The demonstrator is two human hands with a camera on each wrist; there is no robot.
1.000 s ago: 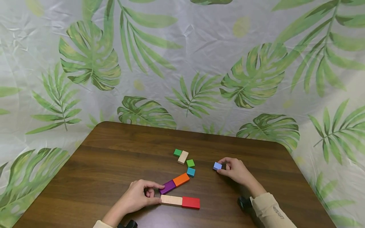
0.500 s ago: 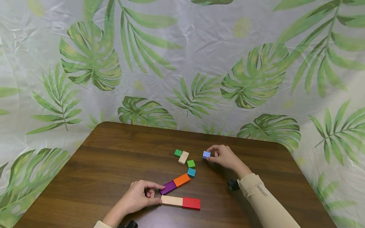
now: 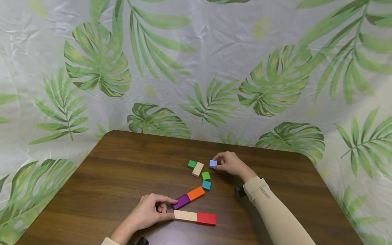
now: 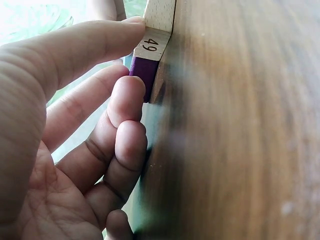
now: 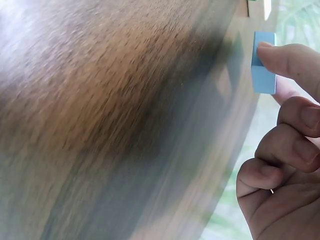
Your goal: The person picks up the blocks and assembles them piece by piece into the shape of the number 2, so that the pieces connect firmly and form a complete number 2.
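At the lower left my left hand [image 3: 150,211] has its thumb at the end of a plain wooden block [image 3: 185,215] and its index finger on a purple block [image 3: 181,201], pinching the two where their ends come close. The number 49 shows on the plain block's end [image 4: 150,45] in the left wrist view; the other fingers are curled. A red block [image 3: 206,218] continues the plain one, and an orange block [image 3: 196,193] the purple one. My right hand [image 3: 232,163] pinches a small light-blue block [image 3: 213,164] between thumb and index finger.
Left of the light-blue block lie a dark green block [image 3: 192,164] and a short plain block [image 3: 198,169], touching. A light green block [image 3: 206,176] and a teal block [image 3: 206,185] lead down toward the orange one. Behind the brown table [image 3: 137,153] hangs a leaf-patterned curtain [image 3: 220,51].
My right hand has carried the light-blue block left and toward the table's back, close to the short plain block. The left hand and the other blocks have stayed put.
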